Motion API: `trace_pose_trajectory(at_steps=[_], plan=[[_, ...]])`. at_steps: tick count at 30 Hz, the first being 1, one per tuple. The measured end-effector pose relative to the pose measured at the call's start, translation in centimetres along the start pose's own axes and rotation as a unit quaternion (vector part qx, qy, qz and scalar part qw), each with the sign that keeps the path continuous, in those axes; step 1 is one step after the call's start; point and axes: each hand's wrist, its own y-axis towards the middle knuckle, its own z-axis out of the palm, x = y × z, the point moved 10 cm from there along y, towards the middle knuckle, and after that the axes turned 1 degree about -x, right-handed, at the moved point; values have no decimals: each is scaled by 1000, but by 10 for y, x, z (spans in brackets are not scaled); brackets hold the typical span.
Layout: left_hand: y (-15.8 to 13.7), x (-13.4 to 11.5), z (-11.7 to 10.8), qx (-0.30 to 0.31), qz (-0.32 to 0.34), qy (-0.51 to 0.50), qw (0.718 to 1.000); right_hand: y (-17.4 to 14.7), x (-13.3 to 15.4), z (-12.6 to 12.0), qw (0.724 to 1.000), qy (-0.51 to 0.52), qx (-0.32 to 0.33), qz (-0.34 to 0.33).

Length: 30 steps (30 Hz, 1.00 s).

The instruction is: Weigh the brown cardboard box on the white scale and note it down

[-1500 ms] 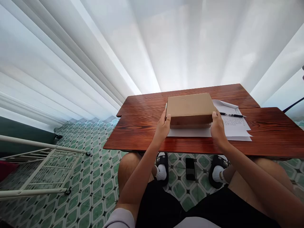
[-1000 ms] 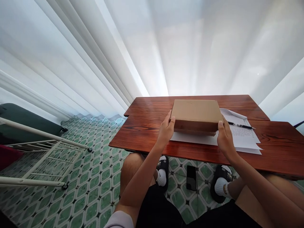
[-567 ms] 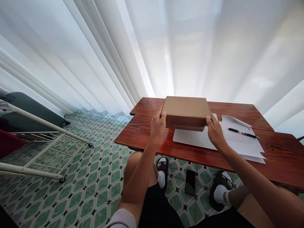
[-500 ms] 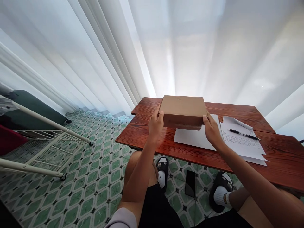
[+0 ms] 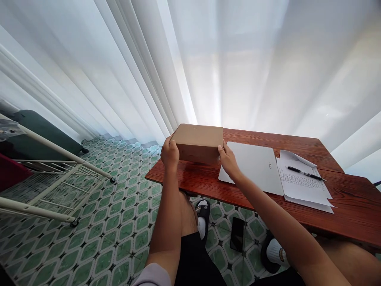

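A closed brown cardboard box (image 5: 199, 137) is at the left end of the wooden table (image 5: 190, 174). My left hand (image 5: 170, 153) grips its left side, and my right hand (image 5: 228, 159) grips its right front corner. I cannot tell whether the underside of the box touches the tabletop. Just right of the box lies a closed silver laptop (image 5: 253, 165). Beside the laptop are sheets of paper with writing (image 5: 303, 184), and a black pen (image 5: 306, 173) rests on them.
A dark phone (image 5: 237, 234) lies on the green tiled floor between my feet. To the left stands a white metal rack on wheels (image 5: 65, 186), with a dark green case (image 5: 44, 135) behind it. White curtains (image 5: 250, 67) hang behind the table.
Both hands have carried the box leftward, from over the laptop to the table's left end. More of the laptop's lid now shows.
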Motion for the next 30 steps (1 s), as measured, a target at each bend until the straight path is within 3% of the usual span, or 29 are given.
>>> trace_pose_trajectory(at_steps=[13, 30], plan=[[5, 20, 13, 13, -37, 123, 992, 2, -31, 12, 999, -6, 0, 54], [6, 26, 16, 29, -27, 279, 959, -8, -41, 20, 997, -69, 6, 33]])
